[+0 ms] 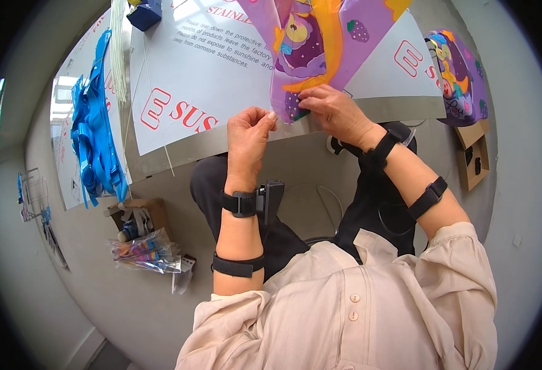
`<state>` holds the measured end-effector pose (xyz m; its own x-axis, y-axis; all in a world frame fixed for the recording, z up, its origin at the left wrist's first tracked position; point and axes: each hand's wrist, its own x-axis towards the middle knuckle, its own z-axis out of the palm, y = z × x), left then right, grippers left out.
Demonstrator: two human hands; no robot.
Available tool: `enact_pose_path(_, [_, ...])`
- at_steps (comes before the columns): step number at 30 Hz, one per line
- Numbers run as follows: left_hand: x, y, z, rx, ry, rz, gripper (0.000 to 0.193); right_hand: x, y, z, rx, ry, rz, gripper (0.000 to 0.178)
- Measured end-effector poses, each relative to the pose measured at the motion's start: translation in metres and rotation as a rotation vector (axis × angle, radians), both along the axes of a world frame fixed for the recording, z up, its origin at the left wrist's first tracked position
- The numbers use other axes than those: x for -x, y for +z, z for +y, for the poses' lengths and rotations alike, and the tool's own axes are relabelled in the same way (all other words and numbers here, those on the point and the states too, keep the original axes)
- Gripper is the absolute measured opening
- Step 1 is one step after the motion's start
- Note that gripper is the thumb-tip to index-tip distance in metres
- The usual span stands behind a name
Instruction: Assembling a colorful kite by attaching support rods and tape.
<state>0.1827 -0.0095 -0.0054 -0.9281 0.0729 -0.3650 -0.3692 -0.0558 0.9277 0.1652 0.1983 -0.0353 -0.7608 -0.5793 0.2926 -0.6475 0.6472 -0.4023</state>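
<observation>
A glossy purple printed sheet (351, 46), with a cartoon figure and an orange curved shape, lies over the near edge of the table and narrows towards me. My right hand (335, 114) grips its narrow lower end, fingers bent over a dark dotted patch. Just left of that end, my left hand (248, 137) is closed, thumb against forefinger. Whatever is in that pinch, if anything, is too small to make out. A gap separates the left fingertips from the right hand.
The table has a film-covered metal top (203, 86). Blue straps (92, 129) and white strands (118, 55) lie left, a dark blue object (144, 13) at the back. Another purple printed piece (459, 77) hangs right, above a cardboard box (473, 157). Lower left are a carton (153, 213) and plastic-wrapped items (147, 251).
</observation>
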Motion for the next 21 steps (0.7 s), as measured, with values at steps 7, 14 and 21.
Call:
enact_pose_path(7, [-0.001,-0.021,0.013,0.148,-0.04,-0.025,0.01,0.025,0.02,-0.02,0.027,-0.177,-0.387,0.048])
enact_pose_path(14, [-0.007,-0.027,0.026,0.166,0.025,-0.051,0.011,0.037,0.006,-0.017,-0.016,-0.161,-0.476,0.04])
enact_pose_path(21, [-0.009,-0.036,0.028,0.238,0.025,-0.066,0.012,0.037,0.009,-0.02,0.113,-0.181,-0.547,0.031])
